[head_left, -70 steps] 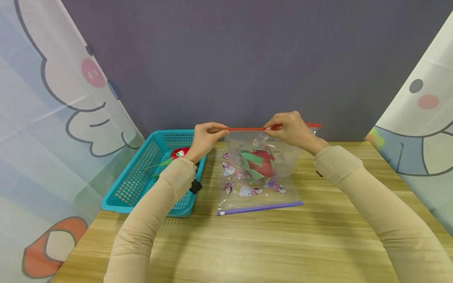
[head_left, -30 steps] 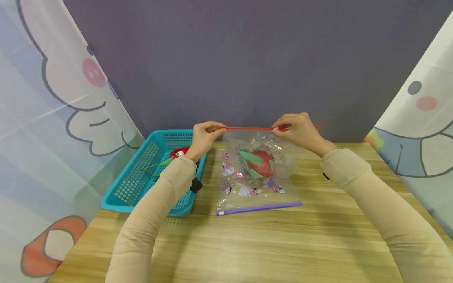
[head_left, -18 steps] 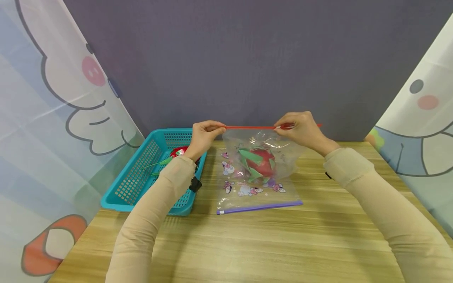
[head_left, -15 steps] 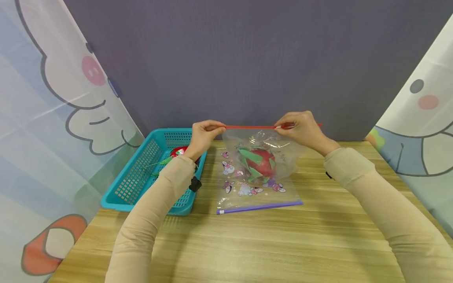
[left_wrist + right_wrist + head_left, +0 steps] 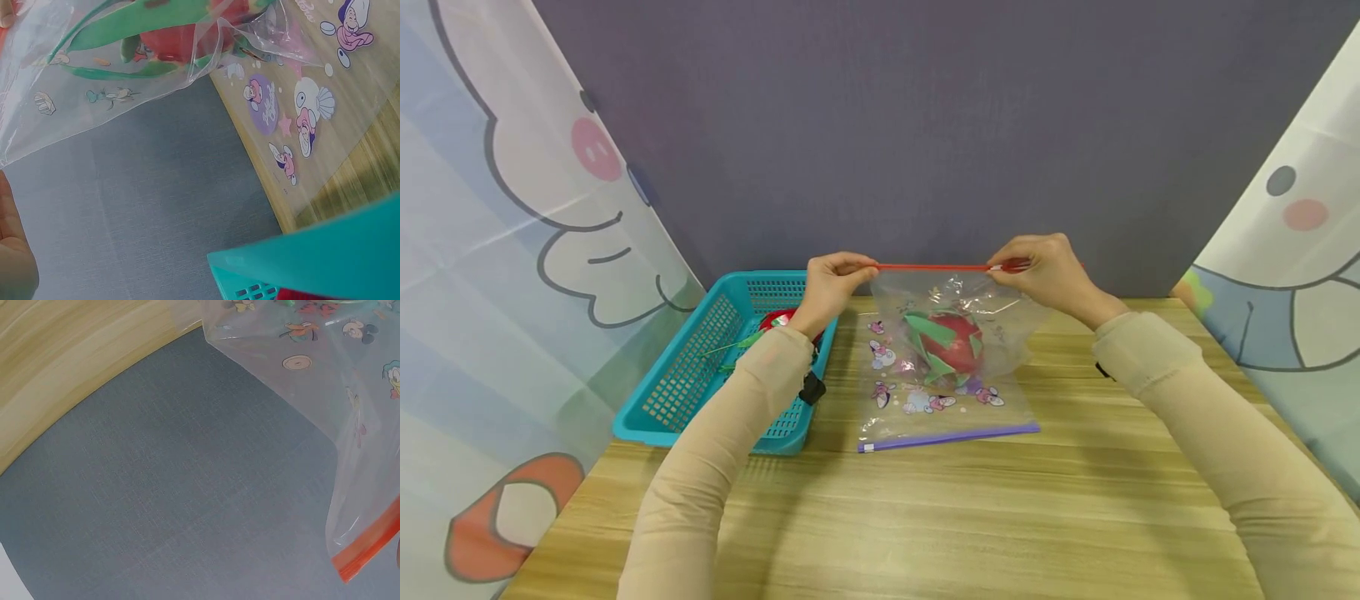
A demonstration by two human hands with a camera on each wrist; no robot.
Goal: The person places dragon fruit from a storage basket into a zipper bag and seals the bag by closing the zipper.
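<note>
— Head view? Left hand (image 5: 831, 283) and right hand (image 5: 1051, 271), both pinching the red zip strip (image 5: 934, 267) of a clear zip bag (image 5: 992, 329) above the table (image 5: 970, 517); red-green toy fruit (image 5: 951, 343) inside.

— Left wrist view? Bag film (image 5: 125, 94), fruit (image 5: 181, 37), teal basket (image 5: 325, 256) near right.

— Right wrist view? Red strip end (image 5: 369, 547); fingers unclear.

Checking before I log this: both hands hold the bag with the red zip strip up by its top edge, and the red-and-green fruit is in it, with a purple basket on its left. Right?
Not quite: the basket is teal, not purple, as the head view shows. The rest holds: left hand and right hand hold the bag with the fruit inside.
</note>
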